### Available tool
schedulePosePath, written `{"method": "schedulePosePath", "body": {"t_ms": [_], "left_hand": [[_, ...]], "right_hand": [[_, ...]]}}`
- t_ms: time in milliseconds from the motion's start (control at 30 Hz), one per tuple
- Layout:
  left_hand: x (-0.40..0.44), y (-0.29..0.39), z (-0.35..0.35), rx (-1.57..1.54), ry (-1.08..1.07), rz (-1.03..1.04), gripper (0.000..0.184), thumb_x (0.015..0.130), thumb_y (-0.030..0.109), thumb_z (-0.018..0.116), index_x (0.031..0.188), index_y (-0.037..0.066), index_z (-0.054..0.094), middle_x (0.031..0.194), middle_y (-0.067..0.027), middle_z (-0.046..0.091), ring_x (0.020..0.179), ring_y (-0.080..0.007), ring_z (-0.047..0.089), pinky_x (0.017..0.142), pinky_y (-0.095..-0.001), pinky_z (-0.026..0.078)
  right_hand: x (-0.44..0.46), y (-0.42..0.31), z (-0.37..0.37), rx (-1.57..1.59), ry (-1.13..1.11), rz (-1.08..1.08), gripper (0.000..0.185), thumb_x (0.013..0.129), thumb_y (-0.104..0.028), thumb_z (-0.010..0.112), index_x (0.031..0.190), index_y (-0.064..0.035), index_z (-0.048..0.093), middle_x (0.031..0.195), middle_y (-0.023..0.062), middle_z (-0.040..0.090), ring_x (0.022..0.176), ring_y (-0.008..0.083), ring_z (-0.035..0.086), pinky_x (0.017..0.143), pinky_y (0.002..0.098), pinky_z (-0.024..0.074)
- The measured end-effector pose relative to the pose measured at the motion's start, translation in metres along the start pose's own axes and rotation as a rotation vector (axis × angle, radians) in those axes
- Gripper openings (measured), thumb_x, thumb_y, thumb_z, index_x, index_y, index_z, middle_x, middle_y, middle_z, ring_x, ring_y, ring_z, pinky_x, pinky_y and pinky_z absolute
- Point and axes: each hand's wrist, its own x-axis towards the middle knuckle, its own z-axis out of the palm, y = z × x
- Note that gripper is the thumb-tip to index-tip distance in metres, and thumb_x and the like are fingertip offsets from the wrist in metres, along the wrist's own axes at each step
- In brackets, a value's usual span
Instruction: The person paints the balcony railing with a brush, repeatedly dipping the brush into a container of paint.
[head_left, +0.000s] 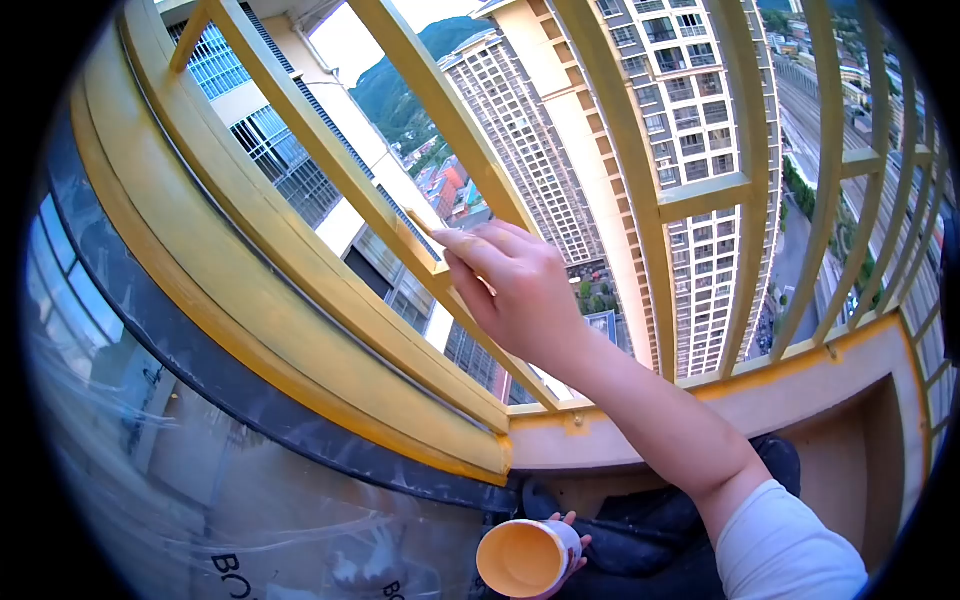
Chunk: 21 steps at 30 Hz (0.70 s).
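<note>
My right hand (515, 285) reaches out to the yellow metal railing (700, 197), its fingers closed in a pinch. A small paintbrush (422, 222), coated yellow, pokes out past the fingertips; most of it is hidden by the hand. Its tip is at a slanting bar, close to a short crosspiece; whether it touches cannot be made out. Low in the view, my left hand (572, 545) is wrapped round a paint cup (522, 560). The cup is tilted towards me and shows orange-yellow paint inside. Fingers of the left hand show only at the cup's right side.
A wide yellow window frame (260, 290) curves along the left. Below it is glass under clear plastic film (260, 520). A pale ledge (700, 425) runs beneath the railing. Beyond the bars is a long drop, with tall buildings (530, 140) and a road.
</note>
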Motion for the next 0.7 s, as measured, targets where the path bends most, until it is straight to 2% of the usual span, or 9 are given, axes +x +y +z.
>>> {"method": "schedulePosePath", "body": {"t_ms": [33, 67, 233, 300, 333, 500, 567, 600, 700], "left_hand": [[0.000, -0.001, 0.000, -0.001, 0.001, 0.000, 0.078, 0.098, 0.059, 0.060, 0.157, 0.014, 0.038, 0.168, -0.0079, 0.029, 0.143, -0.0559, 0.037, 0.109, -0.0718, 0.042], [0.001, -0.001, 0.002, -0.002, -0.003, -0.001, 0.078, 0.098, 0.059, 0.060, 0.157, 0.014, 0.038, 0.169, -0.0078, 0.029, 0.143, -0.0559, 0.037, 0.109, -0.0718, 0.042], [0.000, -0.002, 0.002, 0.007, -0.012, 0.005, 0.077, 0.098, 0.059, 0.059, 0.157, 0.014, 0.037, 0.169, -0.0076, 0.028, 0.143, -0.0557, 0.037, 0.109, -0.0719, 0.042], [0.001, -0.003, 0.002, 0.009, -0.011, 0.005, 0.077, 0.098, 0.058, 0.059, 0.157, 0.014, 0.036, 0.169, -0.0074, 0.028, 0.143, -0.0557, 0.037, 0.109, -0.0719, 0.041], [0.001, -0.003, 0.002, 0.011, -0.018, 0.007, 0.077, 0.098, 0.058, 0.059, 0.157, 0.014, 0.036, 0.169, -0.0074, 0.028, 0.144, -0.0556, 0.037, 0.109, -0.0719, 0.041], [0.003, -0.001, 0.004, 0.025, -0.023, 0.014, 0.077, 0.099, 0.058, 0.059, 0.158, 0.015, 0.035, 0.169, -0.0071, 0.027, 0.144, -0.0555, 0.036, 0.109, -0.0720, 0.041], [0.002, -0.001, 0.005, 0.027, -0.015, 0.020, 0.077, 0.099, 0.058, 0.058, 0.158, 0.015, 0.035, 0.169, -0.0070, 0.027, 0.144, -0.0554, 0.036, 0.109, -0.0720, 0.041], [0.002, -0.001, 0.004, 0.033, -0.019, 0.020, 0.077, 0.099, 0.058, 0.058, 0.158, 0.015, 0.035, 0.169, -0.0069, 0.027, 0.144, -0.0554, 0.036, 0.109, -0.0720, 0.041], [0.002, 0.000, 0.005, 0.047, -0.028, 0.023, 0.077, 0.099, 0.058, 0.058, 0.158, 0.015, 0.034, 0.170, -0.0068, 0.026, 0.144, -0.0553, 0.036, 0.110, -0.0720, 0.041]], "right_hand": [[0.001, 0.003, 0.003, -0.059, -0.012, -0.031, 0.021, 0.090, -0.003, 0.072, 0.111, -0.0016, 0.075, 0.080, 0.0126, 0.070, 0.069, 0.0273, 0.069, 0.064, 0.0379, 0.0558], [-0.006, 0.003, 0.005, 0.003, -0.128, 0.049, 0.023, 0.090, -0.002, 0.072, 0.112, -0.0017, 0.074, 0.081, 0.0127, 0.070, 0.070, 0.0292, 0.069, 0.065, 0.0390, 0.0558], [-0.005, -0.005, -0.002, -0.002, -0.012, 0.006, 0.022, 0.090, -0.001, 0.071, 0.111, -0.0033, 0.075, 0.083, 0.0112, 0.069, 0.071, 0.0298, 0.069, 0.066, 0.0393, 0.0556], [0.003, 0.002, 0.009, -0.024, 0.021, -0.079, 0.023, 0.089, -0.001, 0.072, 0.112, -0.0031, 0.074, 0.079, 0.0124, 0.068, 0.069, 0.0286, 0.068, 0.065, 0.0391, 0.0557], [-0.006, 0.004, 0.014, -0.022, -0.081, -0.085, 0.027, 0.088, -0.001, 0.073, 0.115, -0.0023, 0.073, 0.081, 0.0126, 0.069, 0.073, 0.0289, 0.069, 0.066, 0.0389, 0.0561], [0.001, -0.008, 0.001, -0.056, -0.011, -0.072, 0.029, 0.089, -0.002, 0.073, 0.118, -0.0013, 0.072, 0.088, 0.0110, 0.070, 0.078, 0.0294, 0.069, 0.067, 0.0386, 0.0563], [0.019, 0.002, 0.018, -0.059, 0.060, -0.164, 0.028, 0.089, -0.002, 0.074, 0.117, -0.0012, 0.073, 0.082, 0.0116, 0.069, 0.072, 0.0285, 0.069, 0.064, 0.0393, 0.0562], [0.015, 0.000, 0.021, -0.050, -0.047, -0.118, 0.028, 0.089, -0.002, 0.073, 0.117, -0.0009, 0.073, 0.084, 0.0125, 0.070, 0.074, 0.0284, 0.070, 0.065, 0.0395, 0.0569], [0.001, -0.011, 0.007, 0.009, -0.033, -0.131, 0.026, 0.092, -0.003, 0.071, 0.118, -0.0017, 0.072, 0.090, 0.0129, 0.070, 0.082, 0.0284, 0.070, 0.069, 0.0388, 0.0568]]}}
